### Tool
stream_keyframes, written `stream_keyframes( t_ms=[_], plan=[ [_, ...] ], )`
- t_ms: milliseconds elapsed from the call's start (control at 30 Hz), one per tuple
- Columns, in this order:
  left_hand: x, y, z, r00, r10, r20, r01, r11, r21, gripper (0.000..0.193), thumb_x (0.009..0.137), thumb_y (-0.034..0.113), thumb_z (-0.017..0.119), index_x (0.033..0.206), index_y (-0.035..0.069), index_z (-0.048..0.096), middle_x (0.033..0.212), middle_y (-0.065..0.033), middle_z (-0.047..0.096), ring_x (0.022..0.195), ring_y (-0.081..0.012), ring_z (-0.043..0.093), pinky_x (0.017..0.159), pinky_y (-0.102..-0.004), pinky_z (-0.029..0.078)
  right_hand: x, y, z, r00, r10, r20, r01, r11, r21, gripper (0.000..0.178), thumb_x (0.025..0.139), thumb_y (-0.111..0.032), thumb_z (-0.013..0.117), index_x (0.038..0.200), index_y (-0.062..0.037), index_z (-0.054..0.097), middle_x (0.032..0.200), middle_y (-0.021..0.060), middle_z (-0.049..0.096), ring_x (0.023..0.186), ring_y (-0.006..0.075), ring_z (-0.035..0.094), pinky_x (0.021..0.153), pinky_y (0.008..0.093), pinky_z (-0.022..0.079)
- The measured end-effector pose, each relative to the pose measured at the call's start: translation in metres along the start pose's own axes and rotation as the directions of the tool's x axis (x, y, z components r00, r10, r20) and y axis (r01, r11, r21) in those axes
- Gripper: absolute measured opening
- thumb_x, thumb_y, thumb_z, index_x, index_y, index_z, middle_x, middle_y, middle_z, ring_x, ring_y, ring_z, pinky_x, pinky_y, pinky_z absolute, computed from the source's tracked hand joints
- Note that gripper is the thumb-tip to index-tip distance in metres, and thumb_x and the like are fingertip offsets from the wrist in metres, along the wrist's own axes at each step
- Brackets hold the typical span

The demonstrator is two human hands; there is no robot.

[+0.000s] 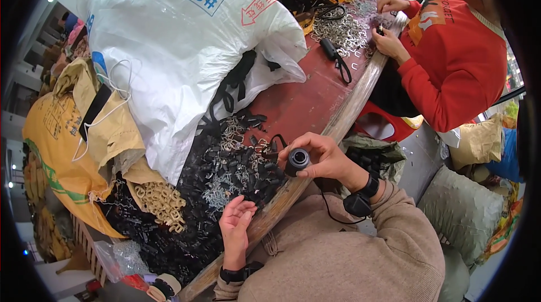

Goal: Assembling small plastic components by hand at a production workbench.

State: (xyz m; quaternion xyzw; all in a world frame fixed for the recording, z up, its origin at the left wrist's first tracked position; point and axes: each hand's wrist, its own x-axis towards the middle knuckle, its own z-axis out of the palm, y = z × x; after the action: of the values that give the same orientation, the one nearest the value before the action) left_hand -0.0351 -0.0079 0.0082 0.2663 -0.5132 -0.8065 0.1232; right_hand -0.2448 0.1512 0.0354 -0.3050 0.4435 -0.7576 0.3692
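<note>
At far left, a yellow woven sack [42, 133] with a green stripe, next to an opened brown sack [112, 124]. Below, a clear plastic bag [118, 260], then a pile of beige plastic rings [159, 203] by a broad heap of small black plastic parts [163, 248]. Above, leaning over the heap, a large white woven sack [163, 71], with black straps hanging from its mouth. Amid the black parts, scattered small silvery metal pieces [222, 189].

Near the heap's right edge, the left hand [236, 223], palm upward, half open with loosely curled fingers, seemingly holding nothing. Farther right, over the wooden rail [356, 93] edging the red tabletop [290, 105], a black cylindrical part [298, 159], round ringed end toward the camera, pinched between thumb and fingers of the right hand [321, 158]. Just left of it, a thin black cord loop [277, 140]; cannot tell whether joined to it.

Up the table, a black handle [328, 49] with a strap, beside a spread of silvery U-shaped metal pieces [341, 29]. Across the rail, a co-worker in a red sweatshirt [462, 60]. At far right, a stuffed grey-green sack [462, 209].
</note>
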Motion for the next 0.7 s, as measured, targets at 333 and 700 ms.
stream_keyframes(
  t_ms=[333,700],
  plan=[
    [0.0,0.004,-0.002,0.999,-0.045,-0.011,0.045,0.999,-0.001,0.039,0.076,0.001,0.055,0.113,-0.002,0.044,0.096,-0.0119,0.056,0.087,-0.0173,0.054,0.081,-0.028,0.042,0.003,0.016,0.018,0.994,0.08,0.079,-0.086,0.993,0.078,0.042,0.064,-0.007,0.072,0.099,-0.0024,0.049,0.1,0.0126,0.057,0.093,0.0202,0.055,0.083,0.032,0.043],
    [-0.002,0.001,-0.007,1.0,0.0,-0.001,0.0,1.0,0.021,0.037,0.078,0.004,0.052,0.113,-0.002,0.043,0.097,-0.012,0.056,0.085,-0.0175,0.056,0.077,-0.0276,0.044,0.002,0.035,0.033,0.928,0.359,0.102,-0.372,0.874,0.312,0.041,0.065,-0.009,0.072,0.097,-0.0024,0.049,0.099,0.0138,0.057,0.095,0.0206,0.055,0.084,0.0318,0.042]
  ],
)
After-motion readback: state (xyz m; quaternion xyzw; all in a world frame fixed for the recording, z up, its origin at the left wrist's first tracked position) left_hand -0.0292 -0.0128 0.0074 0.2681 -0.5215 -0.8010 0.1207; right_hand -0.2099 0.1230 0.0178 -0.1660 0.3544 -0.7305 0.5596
